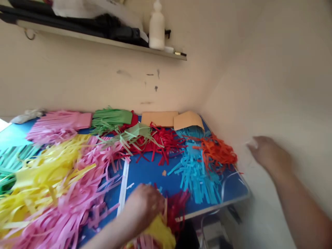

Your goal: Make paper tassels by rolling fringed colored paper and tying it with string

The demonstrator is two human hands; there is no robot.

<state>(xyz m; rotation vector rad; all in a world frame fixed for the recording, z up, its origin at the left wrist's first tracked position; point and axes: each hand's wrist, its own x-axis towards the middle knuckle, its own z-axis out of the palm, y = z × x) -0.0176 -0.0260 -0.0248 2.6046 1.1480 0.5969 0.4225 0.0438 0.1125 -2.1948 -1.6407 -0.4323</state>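
At the table's front edge my left hand [148, 205] is closed around a bunch of fringed paper. Yellow paper fringe [162, 232] hangs below the fist, and dark red paper fringe [177, 209] sticks out on its right. Away to the right, in front of the wall, my right hand [272, 155] is raised with its fingers pinched together. A small whitish bit shows at its fingertips, too blurred to name. Between the hands lie light blue paper fringe [199, 173] and orange paper fringe [220, 152].
The blue table [153, 173] carries pink fringe [75, 200], yellow fringe [49, 166], green fringe [111, 119] and red fringe [166, 138]. Tan folded paper [159, 118] lies along the wall. Overhead, a shelf [103, 38] holds a white bottle [157, 29].
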